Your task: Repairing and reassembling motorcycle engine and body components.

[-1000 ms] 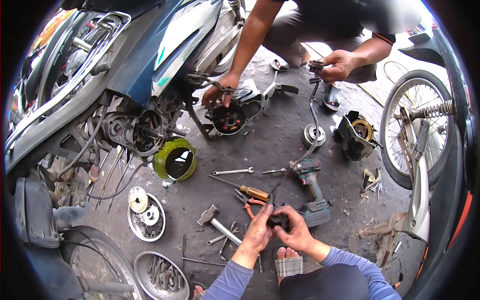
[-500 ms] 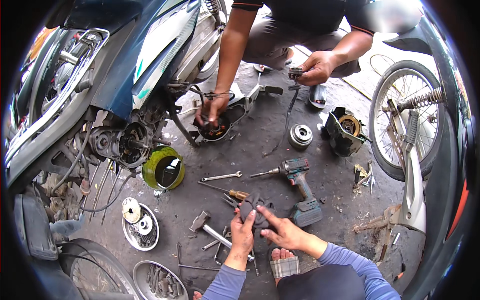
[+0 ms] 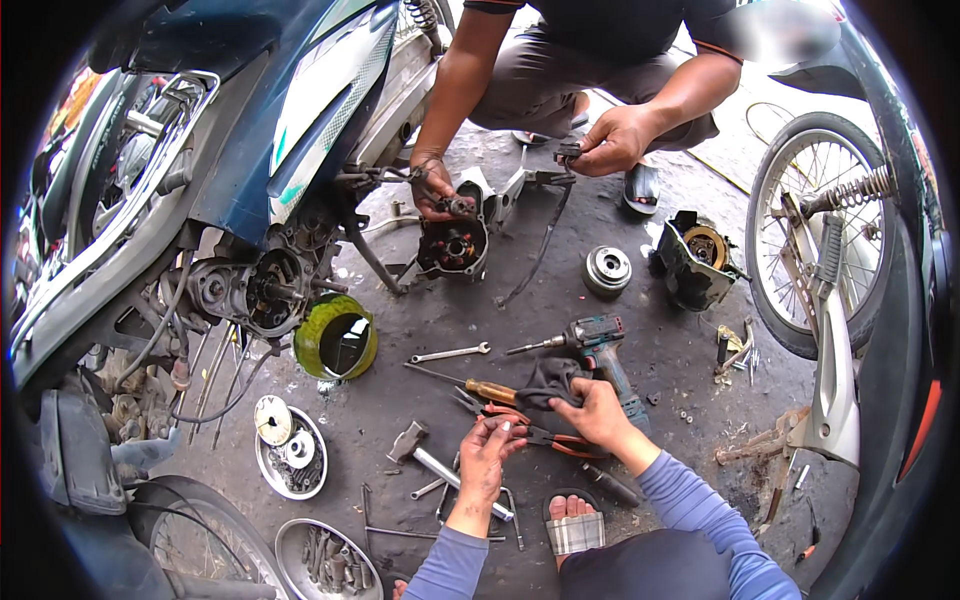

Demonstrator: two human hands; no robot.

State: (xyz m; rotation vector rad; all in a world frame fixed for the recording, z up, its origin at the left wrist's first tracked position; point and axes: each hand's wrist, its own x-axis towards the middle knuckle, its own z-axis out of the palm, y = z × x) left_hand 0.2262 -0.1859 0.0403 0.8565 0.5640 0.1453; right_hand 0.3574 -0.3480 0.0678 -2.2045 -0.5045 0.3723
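A crumpled dark rag (image 3: pixel 553 384) is in my right hand (image 3: pixel 598 412), over the cordless drill's (image 3: pixel 600 352) handle. To the lower left, my left hand (image 3: pixel 487 455) is closed with thumb and fingertips together; what they hold, if anything, is too small to make out. Orange-handled pliers (image 3: pixel 563 443) lie beside and partly behind its fingers, and a second pair of pliers (image 3: pixel 466 400) points up left. A screwdriver with a wooden-looking handle (image 3: pixel 490 391) lies just above. Left of my left hand rests a hammer (image 3: pixel 432 463).
Opposite, a co-worker's hands (image 3: pixel 432 190) hold small parts by an engine cover (image 3: pixel 452 240). A partly dismantled motorbike (image 3: pixel 270 285) stands left, beside a yellow-green oil container (image 3: pixel 366 350). Metal bowls of parts (image 3: pixel 322 480) sit lower left. A round metal rotor (image 3: pixel 607 270) and a wheel (image 3: pixel 820 230) are right.
My right hand has carried the rag up and right, out of my left hand, and both pliers show more fully. The co-worker's left-side hand has risen, and the engine cover is tilted up.
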